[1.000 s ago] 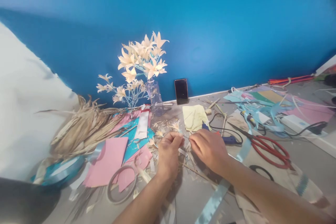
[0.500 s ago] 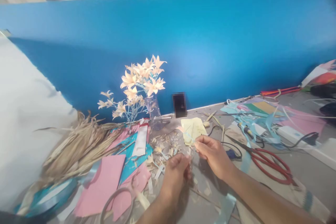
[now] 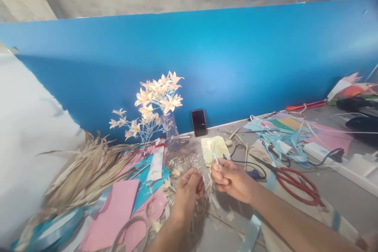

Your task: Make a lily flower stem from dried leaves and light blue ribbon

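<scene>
My right hand (image 3: 233,177) pinches a thin flower stem (image 3: 215,158) wrapped in light blue; its pale tip stands over a yellow paper sheet (image 3: 221,147). To the left, my left hand (image 3: 190,183) is closed with fingertips together, apart from the right; whatever it may hold is hidden. Beneath both hands lie pale scraps and shavings (image 3: 214,199). Beyond them, cream artificial flowers (image 3: 159,94) on light blue stems stand in a clear vase (image 3: 171,130), and a smaller flower spray (image 3: 141,126) sits left of it.
A phone (image 3: 199,123) leans on the blue wall (image 3: 224,55). Red-handled scissors (image 3: 298,185) and a white power strip (image 3: 339,165) lie right. Dried husks (image 3: 79,177), pink paper (image 3: 112,212), a blue ribbon roll (image 3: 56,226) and a tape ring (image 3: 132,232) lie left.
My hands have moved apart, the left hand shifting left. The stem in my right hand has turned from leaning left to more upright. The view has tilted up slightly.
</scene>
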`<state>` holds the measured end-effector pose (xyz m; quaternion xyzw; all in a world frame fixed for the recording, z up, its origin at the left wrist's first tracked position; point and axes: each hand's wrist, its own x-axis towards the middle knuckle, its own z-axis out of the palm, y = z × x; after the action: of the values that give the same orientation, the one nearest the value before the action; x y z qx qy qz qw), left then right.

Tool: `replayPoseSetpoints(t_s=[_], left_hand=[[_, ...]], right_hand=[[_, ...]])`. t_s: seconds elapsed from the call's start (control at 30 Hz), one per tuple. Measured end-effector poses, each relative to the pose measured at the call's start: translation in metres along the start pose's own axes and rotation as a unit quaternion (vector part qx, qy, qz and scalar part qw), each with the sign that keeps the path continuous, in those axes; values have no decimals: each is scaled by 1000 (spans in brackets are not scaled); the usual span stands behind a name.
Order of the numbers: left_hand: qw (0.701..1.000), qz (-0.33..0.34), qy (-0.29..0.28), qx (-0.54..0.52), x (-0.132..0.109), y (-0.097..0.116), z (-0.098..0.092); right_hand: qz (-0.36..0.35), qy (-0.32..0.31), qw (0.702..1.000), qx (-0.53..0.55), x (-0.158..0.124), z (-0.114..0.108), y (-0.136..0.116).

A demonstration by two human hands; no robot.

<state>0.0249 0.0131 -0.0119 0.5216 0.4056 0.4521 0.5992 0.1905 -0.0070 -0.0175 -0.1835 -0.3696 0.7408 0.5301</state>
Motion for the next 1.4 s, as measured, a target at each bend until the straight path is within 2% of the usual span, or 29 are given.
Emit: replayPoseSetpoints(t_s=[0.1,0.23,0.3,0.5,0.73,0.83,0.93,1.07,1.17,1.3,1.4], left_hand=[[996,56,-9,62,-6,12,2],[997,37,-70,-4,-19,22,8],[996,37,-81,-10,-25,21,9],[991,104,-33,83,-32,12,10],[987,141,27,74,-30,3,6],[986,146,40,71,-29,2,4],[983,153,44,88,-25,12,-4],[980,150,127,35,-22,38,-28],[976,152,158,-9,-28,51,-51],[981,99,161,-43,-42,47,-73],[985,47,153,-71,-46,35,-81]], right_hand=[[25,-31,999,-16,-1,0,3],[36,-64,997,-16,-1,-3,6],[39,-73,996,-19,-1,-5,7],[64,-36,996,-59,0,-9,13],[77,23,986,-143,1,1,20],[74,22,974,-214,0,4,17],[56,34,947,-315,-2,5,11],[19,103,891,-443,-2,4,5],[32,117,853,-507,1,2,4],[91,63,799,-592,6,6,11],[99,44,748,-655,13,19,24]])
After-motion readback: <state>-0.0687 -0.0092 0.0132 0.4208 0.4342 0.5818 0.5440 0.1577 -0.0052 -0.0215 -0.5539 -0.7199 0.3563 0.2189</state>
